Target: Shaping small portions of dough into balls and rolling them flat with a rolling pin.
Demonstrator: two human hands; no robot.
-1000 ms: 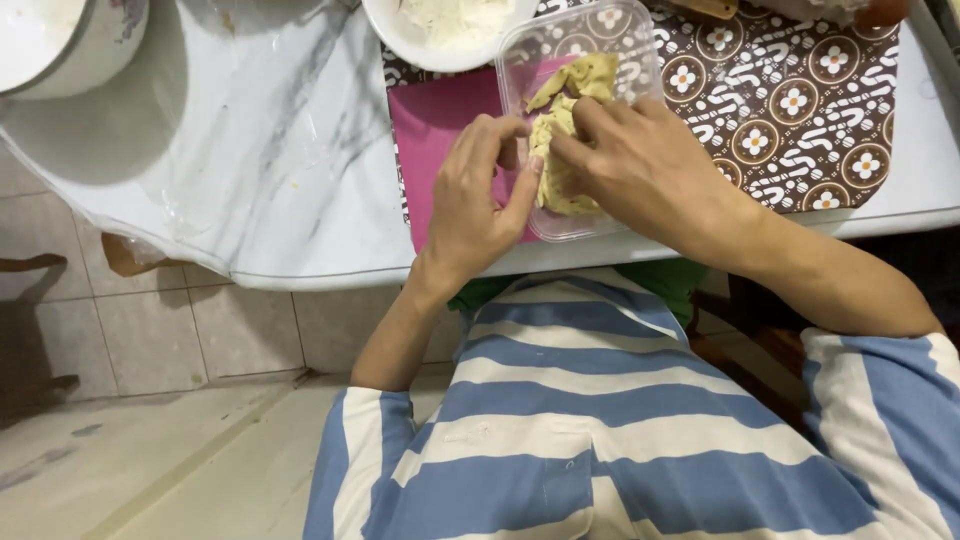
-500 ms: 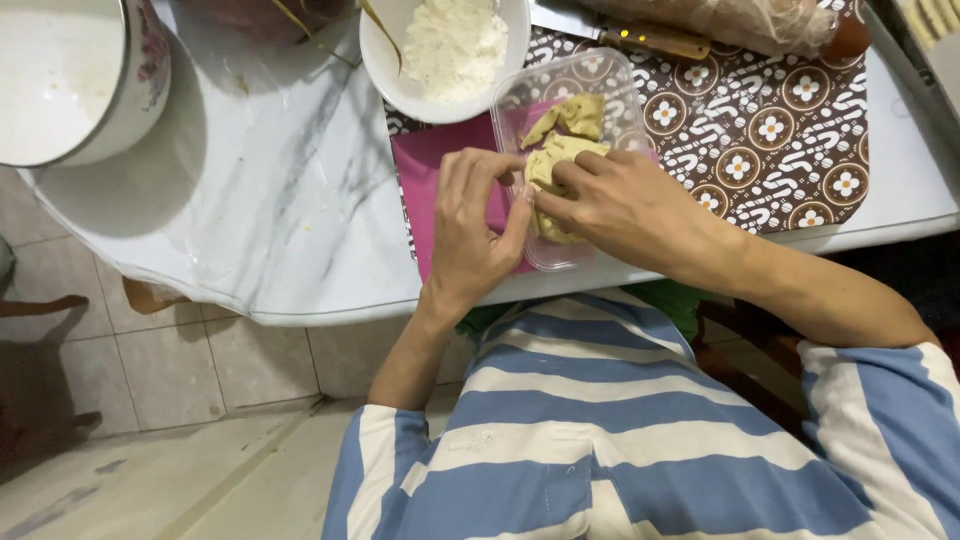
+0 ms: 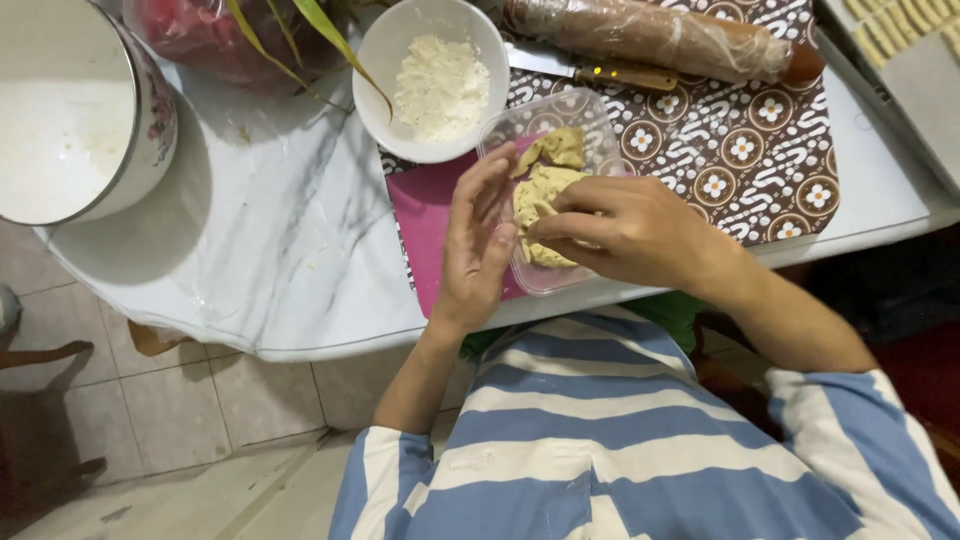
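Pinching pale dough [image 3: 541,200] in clear tub [image 3: 590,120]: right hand [image 3: 630,230], left hand [image 3: 477,250] open beside.

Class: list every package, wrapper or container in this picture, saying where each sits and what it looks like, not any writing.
Tub: clear plastic, on pink board, holds yellowish dough.
Roll: brown, in clear film, top edge.
Bag: clear, red contents, top left.
Bowl: white, round, flour inside.
Labels, screens: none visible.

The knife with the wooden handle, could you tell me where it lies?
In the head view, the knife lies on the patterned cloth between the white flour bowl and the wrapped rolling pin.
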